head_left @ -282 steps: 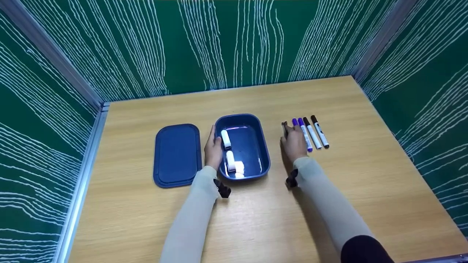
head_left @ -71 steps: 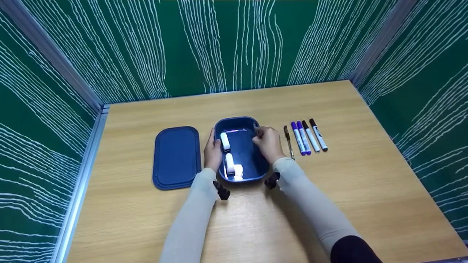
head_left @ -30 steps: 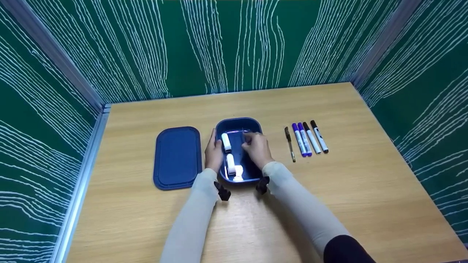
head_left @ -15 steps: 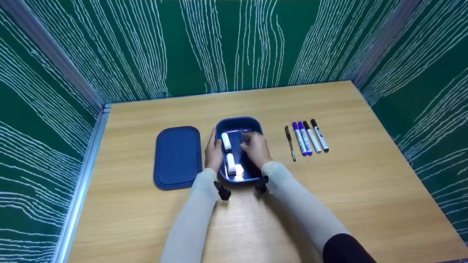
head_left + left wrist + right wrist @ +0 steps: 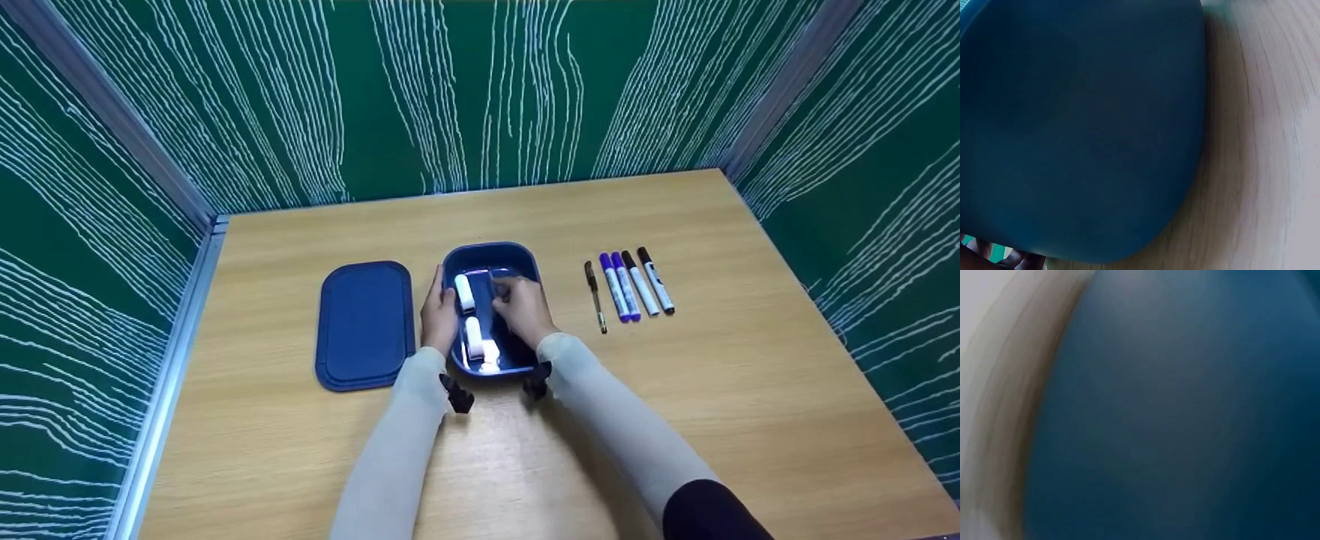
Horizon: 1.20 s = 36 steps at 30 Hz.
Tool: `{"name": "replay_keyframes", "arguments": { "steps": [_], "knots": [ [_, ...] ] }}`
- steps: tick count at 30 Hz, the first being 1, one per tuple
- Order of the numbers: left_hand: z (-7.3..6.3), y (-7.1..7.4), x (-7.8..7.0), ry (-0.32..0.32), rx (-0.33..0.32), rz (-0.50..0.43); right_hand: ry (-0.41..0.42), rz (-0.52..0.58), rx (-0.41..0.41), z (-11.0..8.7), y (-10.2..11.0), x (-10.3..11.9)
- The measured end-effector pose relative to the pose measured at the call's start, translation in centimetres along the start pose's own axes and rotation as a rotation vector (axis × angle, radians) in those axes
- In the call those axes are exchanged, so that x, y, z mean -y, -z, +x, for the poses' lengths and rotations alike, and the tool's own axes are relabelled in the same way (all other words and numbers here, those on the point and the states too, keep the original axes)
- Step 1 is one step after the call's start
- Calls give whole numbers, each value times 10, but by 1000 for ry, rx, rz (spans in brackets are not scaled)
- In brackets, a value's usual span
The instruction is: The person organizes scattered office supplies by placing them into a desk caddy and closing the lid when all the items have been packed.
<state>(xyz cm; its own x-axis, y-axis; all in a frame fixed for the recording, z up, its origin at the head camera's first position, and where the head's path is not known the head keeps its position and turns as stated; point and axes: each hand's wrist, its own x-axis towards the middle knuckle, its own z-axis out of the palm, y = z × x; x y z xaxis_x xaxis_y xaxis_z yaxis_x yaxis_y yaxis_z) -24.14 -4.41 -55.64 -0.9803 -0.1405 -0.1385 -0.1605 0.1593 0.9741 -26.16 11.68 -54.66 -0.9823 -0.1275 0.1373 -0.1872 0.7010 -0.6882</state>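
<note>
A deep blue plastic box stands on the wooden table, and two small white oblong items with dark undersides lie along its left inside. My left hand holds the box's left wall, fingers along the outside and thumb at the rim. In the left wrist view, the box fills most of the frame, with fingers at the lower left. My right hand is inside the box, pinching a slim pen mostly hidden by the fingers. The right wrist view shows just the box's outer wall and some table.
The matching blue lid lies flat left of the box. To the right are a pen with a brown cap, two purple-capped markers and two black-capped markers. Green walls with white lines enclose the table.
My right hand has gone from beside the markers over the box's right rim to inside it, carrying the pen, then edged slightly left. The left hand has stayed at the box.
</note>
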Motion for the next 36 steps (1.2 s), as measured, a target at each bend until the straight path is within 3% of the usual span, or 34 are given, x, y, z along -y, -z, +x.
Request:
{"name": "replay_keyframes", "arguments": {
  "steps": [11,36],
  "knots": [
    [-1,0,-1,-4,3,-2,-46,-22,106,-1,-2,0],
    [-2,1,-3,18,5,-7,-18,-73,151,-3,-6,-4]
  ]
}}
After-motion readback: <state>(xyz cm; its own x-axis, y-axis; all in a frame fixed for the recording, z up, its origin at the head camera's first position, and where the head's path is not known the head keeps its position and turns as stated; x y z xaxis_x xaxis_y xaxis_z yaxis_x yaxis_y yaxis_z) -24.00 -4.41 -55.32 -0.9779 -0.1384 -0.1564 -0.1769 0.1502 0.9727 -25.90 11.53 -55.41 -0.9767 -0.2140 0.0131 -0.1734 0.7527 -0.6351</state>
